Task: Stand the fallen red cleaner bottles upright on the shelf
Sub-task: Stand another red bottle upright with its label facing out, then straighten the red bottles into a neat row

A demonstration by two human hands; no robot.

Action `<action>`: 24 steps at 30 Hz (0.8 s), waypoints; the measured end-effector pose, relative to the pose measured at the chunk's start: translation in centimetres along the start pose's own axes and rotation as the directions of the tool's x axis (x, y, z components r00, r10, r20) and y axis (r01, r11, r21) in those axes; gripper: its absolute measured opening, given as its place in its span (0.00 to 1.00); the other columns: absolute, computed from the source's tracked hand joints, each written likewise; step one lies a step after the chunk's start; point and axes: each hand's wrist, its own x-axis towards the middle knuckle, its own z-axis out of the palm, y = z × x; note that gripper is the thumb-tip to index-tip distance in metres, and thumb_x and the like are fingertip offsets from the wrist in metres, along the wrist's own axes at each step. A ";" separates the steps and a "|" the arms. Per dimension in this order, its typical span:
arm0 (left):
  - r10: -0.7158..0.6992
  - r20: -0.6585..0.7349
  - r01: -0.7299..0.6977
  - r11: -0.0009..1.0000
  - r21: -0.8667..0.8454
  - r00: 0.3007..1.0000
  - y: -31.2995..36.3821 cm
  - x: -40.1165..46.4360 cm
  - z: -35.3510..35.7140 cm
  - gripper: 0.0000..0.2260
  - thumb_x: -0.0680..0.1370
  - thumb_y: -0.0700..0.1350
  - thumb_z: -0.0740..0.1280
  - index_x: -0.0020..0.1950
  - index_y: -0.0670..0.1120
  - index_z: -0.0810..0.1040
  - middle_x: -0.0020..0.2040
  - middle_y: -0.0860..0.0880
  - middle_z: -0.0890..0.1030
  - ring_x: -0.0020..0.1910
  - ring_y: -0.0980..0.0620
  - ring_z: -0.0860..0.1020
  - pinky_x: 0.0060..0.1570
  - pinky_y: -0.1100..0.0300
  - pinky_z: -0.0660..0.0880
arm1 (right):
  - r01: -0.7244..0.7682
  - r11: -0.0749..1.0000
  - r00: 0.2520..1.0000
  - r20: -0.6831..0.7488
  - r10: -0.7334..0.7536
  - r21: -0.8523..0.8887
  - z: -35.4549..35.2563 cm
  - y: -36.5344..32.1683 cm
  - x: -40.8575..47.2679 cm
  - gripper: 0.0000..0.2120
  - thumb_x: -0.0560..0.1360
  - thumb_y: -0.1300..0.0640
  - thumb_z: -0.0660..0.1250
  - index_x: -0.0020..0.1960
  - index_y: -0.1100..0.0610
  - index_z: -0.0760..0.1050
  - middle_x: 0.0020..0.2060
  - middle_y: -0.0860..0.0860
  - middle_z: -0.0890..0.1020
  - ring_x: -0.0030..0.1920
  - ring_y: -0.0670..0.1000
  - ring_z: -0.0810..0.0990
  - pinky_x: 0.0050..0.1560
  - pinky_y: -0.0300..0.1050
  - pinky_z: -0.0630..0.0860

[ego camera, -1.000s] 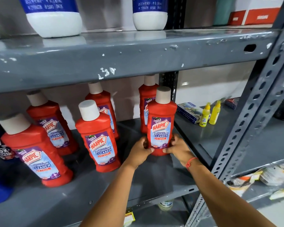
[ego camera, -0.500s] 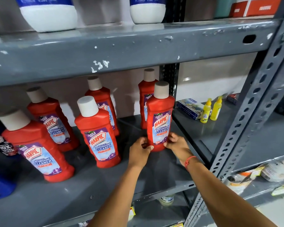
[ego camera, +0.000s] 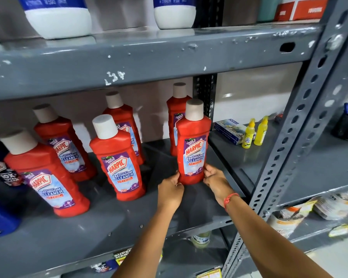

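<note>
Several red cleaner bottles with white caps stand upright on the grey metal shelf (ego camera: 100, 223). The front right red bottle (ego camera: 193, 145) is held at its base from both sides: my left hand (ego camera: 170, 189) presses its left lower edge and my right hand (ego camera: 215, 180) its right lower edge. Another red bottle (ego camera: 176, 115) stands just behind it. A middle red bottle (ego camera: 117, 159) stands to the left, with one more (ego camera: 123, 121) behind it. Two others (ego camera: 44, 177) (ego camera: 62, 141) stand at the far left. None lies on its side.
An upper shelf (ego camera: 149, 57) with white-and-blue bottles (ego camera: 56, 19) hangs low over the caps. A perforated upright post (ego camera: 301, 121) stands right. On the neighbouring shelf are two yellow bottles (ego camera: 254, 132) and a blue box (ego camera: 229, 130). Dark and blue containers (ego camera: 0, 215) sit far left.
Both hands have stayed on the base of the front right bottle. The view has shifted slightly downward, and the bottle stays upright at about the same spot.
</note>
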 end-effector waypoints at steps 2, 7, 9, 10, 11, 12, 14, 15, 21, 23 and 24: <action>0.010 -0.004 -0.010 1.000 0.002 1.000 0.2 -0.7 0.0 0.22 0.71 0.32 0.59 0.64 0.43 0.70 0.61 0.43 0.78 0.57 0.54 0.77 0.43 0.84 0.62 | -0.003 1.000 1.000 0.011 0.002 0.010 -0.1 -0.1 -0.7 0.27 0.74 0.76 0.46 0.69 0.62 0.66 0.63 0.56 0.75 0.56 0.48 0.73 0.47 0.28 0.76; 0.020 -0.007 -0.020 1.000 -0.008 1.000 0.6 -2.9 0.2 0.22 0.70 0.33 0.60 0.63 0.44 0.72 0.57 0.43 0.81 0.53 0.53 0.78 0.50 0.74 0.68 | -0.007 1.000 1.000 0.022 0.006 0.006 -0.8 0.6 -1.9 0.27 0.74 0.75 0.47 0.68 0.59 0.68 0.57 0.51 0.76 0.55 0.47 0.74 0.36 0.23 0.75; 0.005 -0.013 -0.005 1.000 0.013 1.000 0.7 -3.6 0.4 0.22 0.70 0.33 0.61 0.63 0.46 0.73 0.57 0.43 0.82 0.55 0.49 0.79 0.52 0.68 0.70 | -0.013 0.998 1.000 -0.010 0.013 -0.063 -0.9 0.9 -2.1 0.28 0.73 0.74 0.48 0.66 0.54 0.70 0.55 0.48 0.77 0.50 0.44 0.76 0.36 0.24 0.73; 0.002 -0.018 -0.001 1.000 0.023 1.000 0.7 -3.9 0.5 0.22 0.70 0.34 0.61 0.63 0.46 0.73 0.56 0.43 0.82 0.54 0.48 0.79 0.49 0.69 0.69 | -0.014 0.996 1.000 -0.025 0.011 -0.087 -1.1 1.2 -2.1 0.29 0.73 0.74 0.48 0.65 0.53 0.71 0.53 0.47 0.77 0.46 0.41 0.77 0.35 0.23 0.72; 0.003 -0.024 -0.002 1.000 0.026 1.000 0.8 -4.2 0.6 0.22 0.70 0.34 0.61 0.63 0.46 0.74 0.54 0.43 0.83 0.50 0.48 0.80 0.45 0.71 0.68 | -0.020 0.995 0.999 -0.038 0.016 -0.099 -1.2 1.5 -1.9 0.29 0.72 0.74 0.48 0.65 0.52 0.71 0.52 0.47 0.78 0.42 0.38 0.76 0.32 0.22 0.71; 0.007 -0.029 -0.006 1.000 0.022 1.000 0.9 -4.5 0.8 0.22 0.69 0.33 0.61 0.62 0.46 0.74 0.52 0.43 0.83 0.48 0.48 0.80 0.41 0.72 0.67 | -0.035 0.995 0.998 -0.050 0.031 -0.093 -1.3 1.8 -1.7 0.28 0.73 0.73 0.48 0.65 0.52 0.71 0.52 0.47 0.78 0.40 0.36 0.75 0.30 0.21 0.70; 0.008 -0.030 -0.007 1.000 0.012 1.000 1.2 -5.0 1.0 0.22 0.69 0.33 0.61 0.61 0.47 0.75 0.51 0.42 0.84 0.47 0.47 0.80 0.39 0.73 0.65 | -0.076 0.995 0.994 -0.083 0.071 -0.062 -1.5 2.2 -1.5 0.26 0.75 0.71 0.49 0.65 0.52 0.71 0.53 0.48 0.78 0.39 0.36 0.74 0.30 0.23 0.71; 0.004 -0.027 -0.004 1.000 0.009 1.000 1.2 -5.1 1.1 0.22 0.69 0.33 0.61 0.61 0.47 0.75 0.50 0.42 0.84 0.45 0.47 0.80 0.39 0.74 0.65 | -0.098 0.994 0.990 -0.106 0.092 -0.050 -1.5 2.2 -1.4 0.24 0.76 0.69 0.49 0.65 0.53 0.71 0.53 0.49 0.78 0.39 0.37 0.75 0.32 0.24 0.72; -0.013 -0.036 0.011 0.999 -0.037 0.999 1.1 -5.2 1.6 0.22 0.70 0.32 0.60 0.62 0.47 0.73 0.55 0.43 0.82 0.31 0.65 0.70 0.32 0.82 0.65 | -0.084 0.995 0.992 -0.102 0.077 -0.061 -1.3 1.8 -2.6 0.29 0.73 0.76 0.47 0.70 0.59 0.65 0.68 0.57 0.72 0.60 0.49 0.72 0.59 0.37 0.70; -0.019 -0.038 0.017 0.998 -0.056 0.999 1.2 -5.2 1.5 0.22 0.70 0.32 0.60 0.63 0.46 0.73 0.57 0.44 0.81 0.35 0.63 0.72 0.32 0.80 0.66 | -0.018 0.990 0.988 -0.152 -0.003 -0.136 -0.6 2.3 -4.5 0.34 0.70 0.78 0.49 0.73 0.57 0.58 0.68 0.58 0.72 0.60 0.50 0.73 0.60 0.34 0.68; -0.023 -0.034 0.021 0.998 -0.055 0.999 1.2 -5.3 1.3 0.22 0.70 0.33 0.60 0.63 0.47 0.72 0.57 0.44 0.81 0.37 0.61 0.73 0.34 0.77 0.66 | 0.008 0.982 0.971 -0.234 -0.052 -0.186 0.0 3.0 -5.6 0.36 0.71 0.78 0.51 0.75 0.56 0.54 0.69 0.59 0.71 0.60 0.51 0.72 0.60 0.34 0.68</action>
